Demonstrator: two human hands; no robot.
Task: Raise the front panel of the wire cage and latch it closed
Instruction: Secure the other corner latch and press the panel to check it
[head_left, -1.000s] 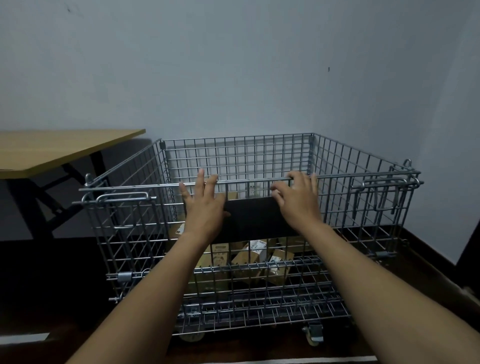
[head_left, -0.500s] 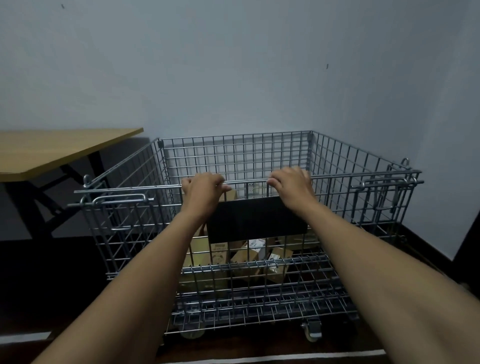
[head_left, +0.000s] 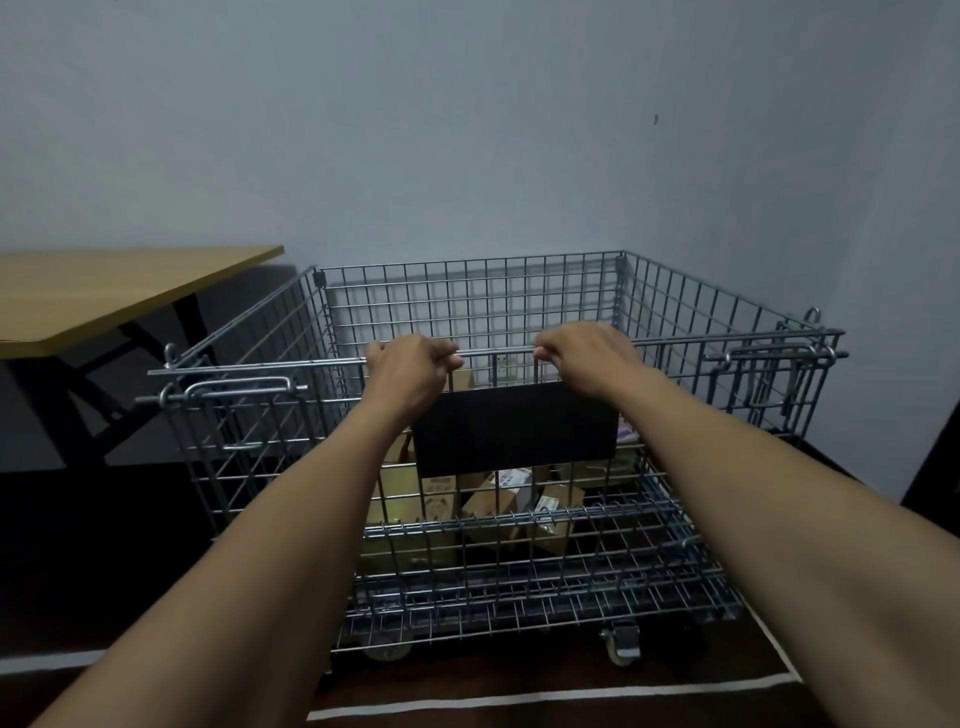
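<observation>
A silver wire cage (head_left: 675, 306) on castors stands in front of me. Its front panel (head_left: 260, 457) is upright, with a black plate (head_left: 514, 431) fixed at its middle. My left hand (head_left: 410, 371) is curled over the panel's top bar (head_left: 493, 352), left of centre. My right hand (head_left: 584, 356) grips the same bar right of centre. A sliding latch (head_left: 234, 389) sits at the panel's upper left corner and another latch (head_left: 769, 353) at the upper right. Whether either latch is engaged I cannot tell.
Several cardboard boxes (head_left: 493, 501) lie inside the cage. A wooden table (head_left: 104, 296) with black legs stands to the left. The grey wall is close behind and to the right. A castor (head_left: 621, 642) shows under the front edge; a white floor line (head_left: 519, 701) runs below.
Both hands went from lying flat against the panel to curling over its top bar. The panel's top edge has stayed level with the side walls.
</observation>
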